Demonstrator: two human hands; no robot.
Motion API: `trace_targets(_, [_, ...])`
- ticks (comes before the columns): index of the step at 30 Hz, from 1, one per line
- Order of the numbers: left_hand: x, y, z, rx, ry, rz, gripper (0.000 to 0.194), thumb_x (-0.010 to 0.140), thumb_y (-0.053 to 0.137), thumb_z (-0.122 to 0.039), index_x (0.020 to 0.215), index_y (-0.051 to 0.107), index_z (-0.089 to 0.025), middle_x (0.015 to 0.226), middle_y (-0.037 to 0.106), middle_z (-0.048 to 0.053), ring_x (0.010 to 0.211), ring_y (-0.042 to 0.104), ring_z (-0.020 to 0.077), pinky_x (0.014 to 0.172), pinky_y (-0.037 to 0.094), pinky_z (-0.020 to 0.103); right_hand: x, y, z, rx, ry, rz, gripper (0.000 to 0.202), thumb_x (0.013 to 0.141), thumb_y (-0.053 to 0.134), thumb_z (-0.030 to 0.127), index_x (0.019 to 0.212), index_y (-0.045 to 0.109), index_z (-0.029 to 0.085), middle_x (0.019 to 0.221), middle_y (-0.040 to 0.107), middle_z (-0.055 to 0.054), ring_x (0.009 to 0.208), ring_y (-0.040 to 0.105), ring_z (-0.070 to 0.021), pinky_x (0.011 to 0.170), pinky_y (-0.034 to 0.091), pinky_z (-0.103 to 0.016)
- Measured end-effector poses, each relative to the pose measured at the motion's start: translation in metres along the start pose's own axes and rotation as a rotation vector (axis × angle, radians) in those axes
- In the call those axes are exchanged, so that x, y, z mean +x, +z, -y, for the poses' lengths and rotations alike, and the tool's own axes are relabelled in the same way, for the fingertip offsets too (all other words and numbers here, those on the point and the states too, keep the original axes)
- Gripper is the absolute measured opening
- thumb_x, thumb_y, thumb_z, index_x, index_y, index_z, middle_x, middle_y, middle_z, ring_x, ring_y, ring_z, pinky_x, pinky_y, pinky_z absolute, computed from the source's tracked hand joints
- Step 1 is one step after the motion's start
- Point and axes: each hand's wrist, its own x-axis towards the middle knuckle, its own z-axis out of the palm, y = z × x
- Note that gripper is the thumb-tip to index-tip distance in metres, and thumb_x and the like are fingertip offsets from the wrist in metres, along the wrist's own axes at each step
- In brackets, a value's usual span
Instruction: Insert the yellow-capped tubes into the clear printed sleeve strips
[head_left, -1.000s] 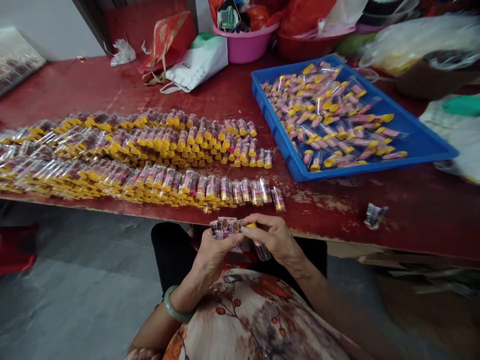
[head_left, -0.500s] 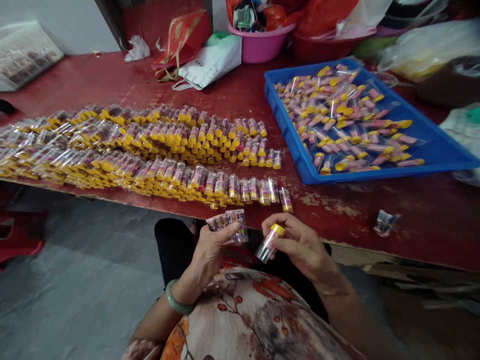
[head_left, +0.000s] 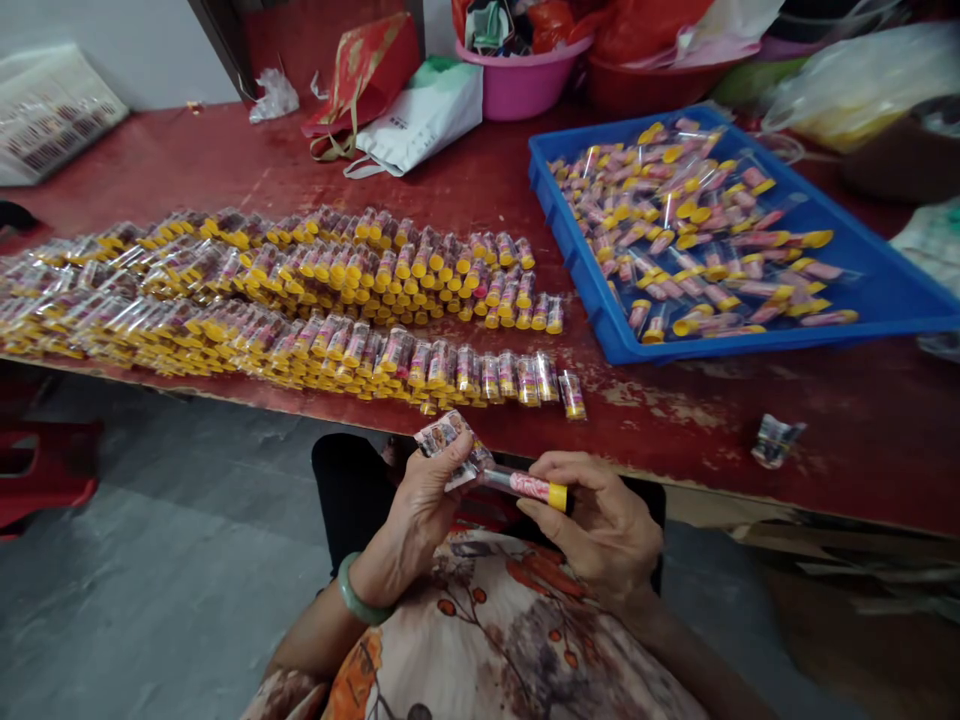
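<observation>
My left hand (head_left: 429, 492) pinches a few small printed plastic sleeves (head_left: 444, 436) between thumb and fingers, above my lap. In my right hand (head_left: 600, 510) is a clear tube (head_left: 531, 486) with a yellow cap and pink-and-white contents, gripped near the cap. The tube lies nearly level, and its clear end meets the sleeves at my left fingers; whether it is inside one I cannot tell. Finished-looking wrapped tubes (head_left: 360, 345) with yellow ends lie in long stacked rows on the red table (head_left: 675, 430) beyond my hands. One wrapped tube (head_left: 572, 394) stands at the row's right end.
A blue tray (head_left: 585, 270) at the right holds many loose capped tubes. A crumpled printed sleeve (head_left: 775, 441) lies near the table's front edge. Bags (head_left: 424, 118) and a pink basin (head_left: 525, 85) stand at the back. A red stool (head_left: 52, 470) is at the lower left.
My right hand has turned the tube from a slant to nearly level, its clear end now at my left hand. The sleeves in my left hand have tilted.
</observation>
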Motion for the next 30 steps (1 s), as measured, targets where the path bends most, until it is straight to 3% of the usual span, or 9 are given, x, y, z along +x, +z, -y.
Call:
trace_targets(7, [-0.006,0.004,-0.004,0.015,-0.055,-0.016,0.03,0.062,0.084,-0.029,0.077,0.062,-0.014,0.07,0.063,-0.001,0.061,0.06,0.0103,0.059,0.055,0.023,-0.008,0.008,-0.002,-0.291,-0.311,-0.127,0.053,0.068,0.076,0.012,0.111,0.052,0.031,0.097,0.068,-0.004,0.08,0.067,-0.021,0.069,0.056,-0.036])
trace_targets(13, [-0.005,0.001,0.002,0.03,-0.013,-0.002,0.031,0.063,0.083,-0.03,0.081,0.063,-0.014,0.073,0.064,-0.001,0.062,0.061,0.0111,0.059,0.055,0.025,-0.012,0.016,-0.011,-0.564,-0.549,-0.203,0.043,0.07,0.077,0.015,0.107,0.057,0.023,0.094,0.07,-0.002,0.081,0.07,-0.0163,0.069,0.057,-0.027])
trace_targets(17, [-0.003,-0.001,0.008,0.026,0.029,0.021,0.03,0.061,0.084,-0.028,0.079,0.065,-0.013,0.07,0.066,0.0,0.059,0.061,0.0104,0.058,0.054,0.022,-0.012,0.024,-0.017,-0.611,-0.632,-0.277,0.055,0.064,0.081,0.01,0.112,0.056,0.017,0.094,0.07,-0.005,0.08,0.069,-0.0155,0.071,0.056,-0.024])
trace_targets(19, [-0.003,-0.001,0.009,0.017,0.044,0.034,0.031,0.059,0.085,-0.027,0.078,0.066,-0.012,0.068,0.066,0.0,0.057,0.061,0.0099,0.058,0.053,0.021,-0.01,0.025,-0.016,-0.566,-0.638,-0.232,0.057,0.066,0.079,0.01,0.117,0.054,0.016,0.098,0.069,-0.007,0.084,0.069,-0.0167,0.073,0.056,-0.025])
trace_targets(23, [-0.004,-0.002,0.008,0.008,0.04,0.077,0.031,0.058,0.086,-0.027,0.079,0.068,-0.011,0.07,0.069,0.002,0.058,0.062,0.0107,0.06,0.052,0.022,-0.002,0.012,-0.008,-0.298,-0.478,0.113,0.041,0.082,0.062,0.014,0.121,0.052,0.016,0.112,0.061,-0.014,0.103,0.063,-0.0226,0.082,0.057,-0.035])
trace_targets(25, [-0.004,-0.003,0.008,0.006,0.029,0.101,0.031,0.058,0.086,-0.027,0.078,0.068,-0.011,0.069,0.069,0.002,0.058,0.062,0.0108,0.06,0.052,0.023,0.001,0.004,-0.005,-0.195,-0.384,0.22,0.036,0.084,0.055,0.012,0.12,0.053,0.016,0.116,0.059,-0.014,0.105,0.061,-0.0226,0.083,0.056,-0.036])
trace_targets(27, [-0.004,-0.004,0.009,0.014,0.016,0.139,0.033,0.057,0.087,-0.029,0.078,0.068,-0.011,0.07,0.069,0.002,0.06,0.063,0.0122,0.062,0.052,0.024,0.001,-0.001,-0.004,-0.169,-0.34,0.183,0.037,0.083,0.055,0.009,0.119,0.055,0.017,0.116,0.058,-0.013,0.102,0.061,-0.0212,0.083,0.055,-0.036])
trace_targets(30, [-0.005,-0.004,0.013,0.032,-0.001,0.204,0.039,0.054,0.088,-0.033,0.081,0.07,-0.011,0.074,0.07,0.004,0.064,0.064,0.0137,0.065,0.052,0.026,0.0,0.002,-0.005,-0.218,-0.372,0.027,0.042,0.079,0.058,0.006,0.119,0.056,0.017,0.114,0.06,-0.012,0.097,0.062,-0.0203,0.08,0.056,-0.035])
